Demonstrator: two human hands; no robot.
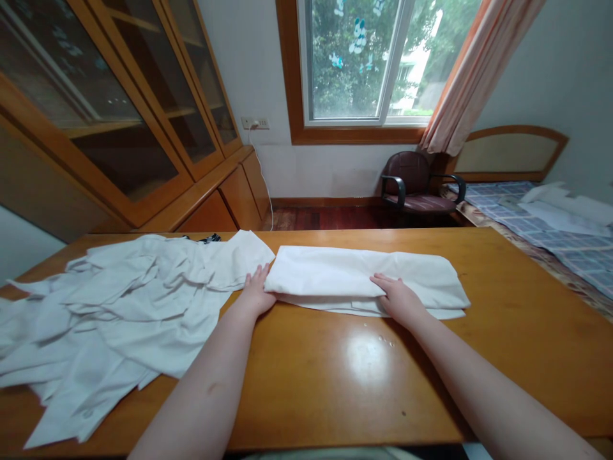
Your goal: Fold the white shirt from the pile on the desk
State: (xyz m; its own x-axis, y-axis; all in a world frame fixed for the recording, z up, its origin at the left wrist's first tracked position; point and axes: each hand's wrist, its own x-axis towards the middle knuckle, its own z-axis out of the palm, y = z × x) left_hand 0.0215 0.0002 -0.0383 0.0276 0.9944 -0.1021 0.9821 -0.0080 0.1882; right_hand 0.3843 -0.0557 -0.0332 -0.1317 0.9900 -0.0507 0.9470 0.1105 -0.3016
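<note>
A white garment (335, 271), folded into a long flat bundle, lies across the middle of the wooden table (306, 383). At its left end rests my left hand (258, 291), fingers stretched out and slightly spread beside the fold; its thumb side touches the fabric. My right hand (397, 297) lies on the front part of the bundle, right of its middle, with fingers extended over the cloth; its thumb is not clearly visible. A loose lower layer shows along the front edge. Left of my left hand spreads a heap of crumpled white garments (138, 300), one with a button near its front corner.
A small black-and-white patterned item (211, 239) pokes out behind the heap. Beyond the table stand a glass-fronted cabinet (191, 166) at left, an armchair (414, 182) under the window, and a bed (550, 217) with a checked cover at right.
</note>
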